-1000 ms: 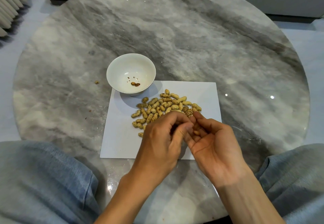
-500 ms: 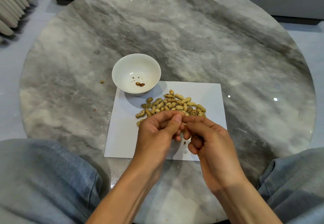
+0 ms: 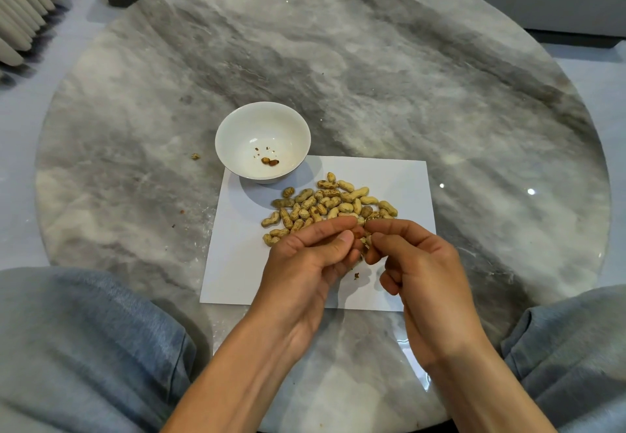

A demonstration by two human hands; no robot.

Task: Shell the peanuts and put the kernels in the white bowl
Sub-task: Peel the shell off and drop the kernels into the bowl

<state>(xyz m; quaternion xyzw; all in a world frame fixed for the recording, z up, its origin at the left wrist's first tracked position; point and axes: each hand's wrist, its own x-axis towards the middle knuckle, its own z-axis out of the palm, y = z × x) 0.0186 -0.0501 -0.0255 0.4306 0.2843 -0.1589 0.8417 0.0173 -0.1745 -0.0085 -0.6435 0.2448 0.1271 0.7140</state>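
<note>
Both hands, left hand and right hand, pinch one peanut over the paper's middle, cracking it; next, kernels go to the white bowl at its far-left corner.

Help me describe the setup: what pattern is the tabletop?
Grey-and-white marbled table, seen in the head view.

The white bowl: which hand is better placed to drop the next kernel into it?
Probably the left hand. The white bowl sits ahead and left of both hands, on its side. The right hand would have to cross over the peanut pile.
</note>
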